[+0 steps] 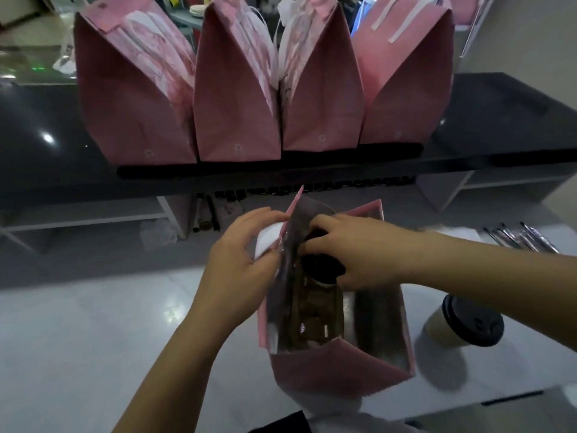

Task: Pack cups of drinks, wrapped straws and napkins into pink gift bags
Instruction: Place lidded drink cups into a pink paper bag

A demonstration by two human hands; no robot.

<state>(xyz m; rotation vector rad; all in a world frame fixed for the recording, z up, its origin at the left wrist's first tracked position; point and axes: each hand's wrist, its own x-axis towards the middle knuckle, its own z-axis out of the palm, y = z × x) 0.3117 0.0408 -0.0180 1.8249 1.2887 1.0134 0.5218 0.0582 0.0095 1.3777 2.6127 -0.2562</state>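
Inside pink paper bag (340, 367), right hand (365, 251) grips cup (318, 267)

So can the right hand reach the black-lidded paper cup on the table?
Likely, once free: right hand grips a second cup inside the pink paper bag; black-lidded paper cup stands unobstructed beside it.

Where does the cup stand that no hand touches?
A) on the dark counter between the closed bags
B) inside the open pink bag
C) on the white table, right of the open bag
C: the black-lidded cup stands on the white table, right of the open pink bag; the right hand holds a second cup inside it.
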